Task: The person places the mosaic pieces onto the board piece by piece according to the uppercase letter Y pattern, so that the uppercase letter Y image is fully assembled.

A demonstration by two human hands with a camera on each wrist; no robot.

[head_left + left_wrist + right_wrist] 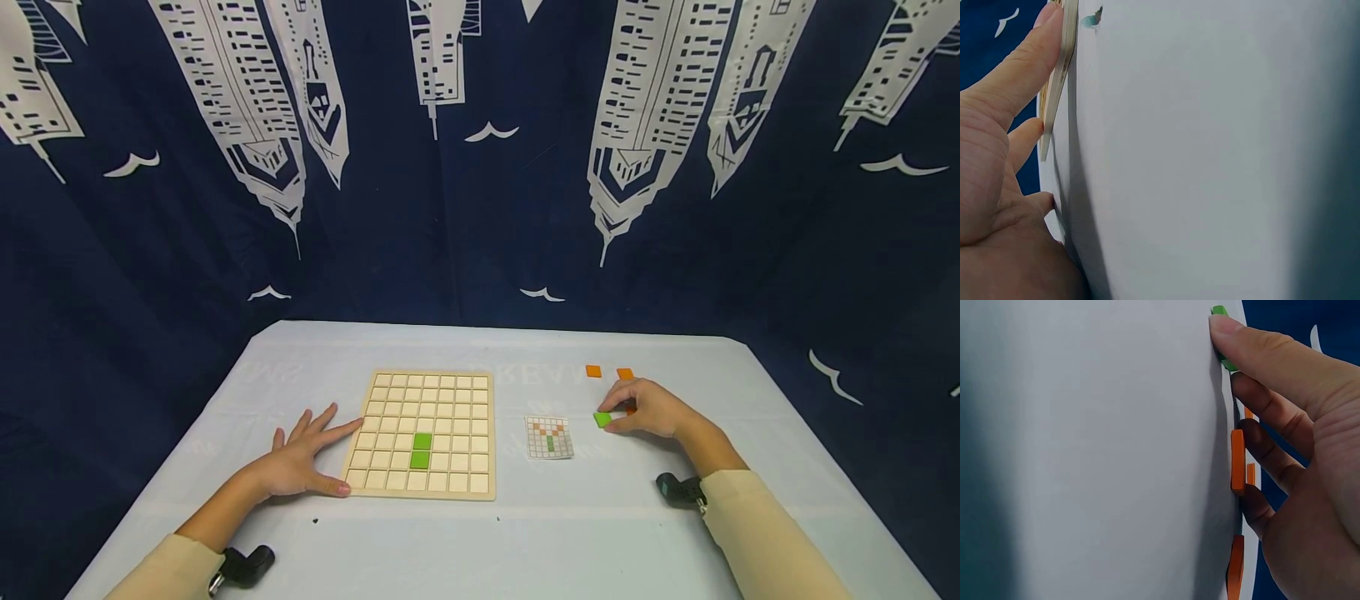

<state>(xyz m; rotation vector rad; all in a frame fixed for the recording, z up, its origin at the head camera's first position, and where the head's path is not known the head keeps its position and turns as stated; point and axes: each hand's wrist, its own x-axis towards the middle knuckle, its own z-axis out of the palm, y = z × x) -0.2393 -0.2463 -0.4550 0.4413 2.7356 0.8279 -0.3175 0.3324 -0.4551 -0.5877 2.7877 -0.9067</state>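
A wooden grid board (420, 497) lies on the table, with two green square tiles (422, 442) one above the other in its lower middle cells. My left hand (296, 467) rests at the board's left side, fingers spread; the thumb touches the lower left corner and the index finger the left edge. To the right, my right hand (648, 408) pinches a green tile (1220, 311) between thumb and fingers, close over the table. Orange tiles (593, 372) lie around that hand, one of them partly hidden by it. In the right wrist view, an orange tile (1238, 461) stands out beside the fingers.
Between the board and my right hand lies a small pattern card (550, 438) printed with a grid of orange and green squares. The white table (420, 550) meets a dark blue cloth (450, 225) with white building prints behind it. A small dark speck (316, 521) lies below the board.
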